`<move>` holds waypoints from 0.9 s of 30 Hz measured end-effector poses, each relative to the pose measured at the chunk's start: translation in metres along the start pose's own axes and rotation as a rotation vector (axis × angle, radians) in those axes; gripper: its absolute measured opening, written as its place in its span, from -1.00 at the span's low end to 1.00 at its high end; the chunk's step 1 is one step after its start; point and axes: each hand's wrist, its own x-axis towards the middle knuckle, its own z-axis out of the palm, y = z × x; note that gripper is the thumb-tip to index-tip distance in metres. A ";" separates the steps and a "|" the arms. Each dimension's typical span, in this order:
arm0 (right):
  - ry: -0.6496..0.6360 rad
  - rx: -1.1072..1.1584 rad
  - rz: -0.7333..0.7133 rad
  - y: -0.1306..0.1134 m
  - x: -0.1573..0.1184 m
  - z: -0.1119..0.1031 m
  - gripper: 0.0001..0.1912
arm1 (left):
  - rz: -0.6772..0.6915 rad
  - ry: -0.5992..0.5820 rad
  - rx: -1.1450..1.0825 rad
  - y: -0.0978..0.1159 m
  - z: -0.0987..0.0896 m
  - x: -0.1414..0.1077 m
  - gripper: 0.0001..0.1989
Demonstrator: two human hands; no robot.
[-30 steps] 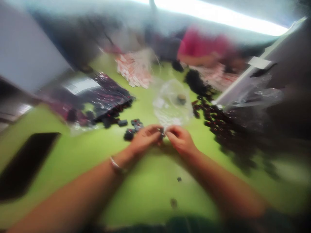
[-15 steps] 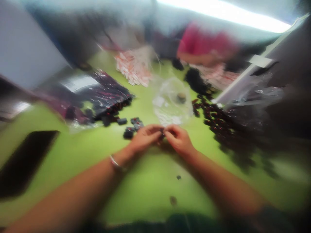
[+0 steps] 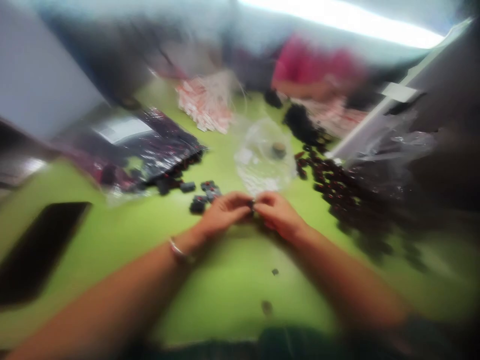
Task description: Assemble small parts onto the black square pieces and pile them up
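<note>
My left hand [image 3: 227, 212], a bracelet at its wrist, pinches a small dark piece [image 3: 252, 206] over the green table [image 3: 225, 285]. Fingertips of my right hand [image 3: 276, 214] close on the same piece from the other side, so the two hands almost touch. Much of the piece is hidden by the fingers. Just left of my left hand lie several black and grey parts [image 3: 198, 204]. Behind both hands is a clear plastic bag [image 3: 264, 157] with small white pieces in it.
A dark phone-like slab [image 3: 41, 250] lies at the left. Farther back is a plastic bag of dark parts [image 3: 161, 150]. Many dark parts [image 3: 337, 190] spread at the right. Orange-white pieces [image 3: 204, 105] lie at the back, near a person in a pink top [image 3: 307, 65].
The fingers of my right hand have shifted slightly and drawn closer together around the small dark piece. My left hand has hardly moved.
</note>
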 end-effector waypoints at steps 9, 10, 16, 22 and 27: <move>0.070 -0.019 -0.017 -0.008 -0.006 0.005 -0.77 | -0.008 0.078 -0.097 0.000 0.002 0.002 -0.63; 0.075 -0.020 -0.019 -0.009 -0.006 0.005 -0.77 | -0.007 0.080 -0.094 0.000 0.001 0.002 -0.63; 0.059 -0.069 -0.044 -0.008 -0.006 0.005 -0.80 | 0.060 0.102 0.002 0.001 0.001 0.001 -0.69; 0.117 -0.229 -0.104 0.001 -0.005 0.009 -0.85 | 0.111 0.119 0.137 -0.002 0.004 0.000 -0.76; 0.186 -0.331 -0.185 0.011 -0.001 0.017 -0.85 | 0.131 0.166 0.229 -0.006 0.003 -0.001 -0.76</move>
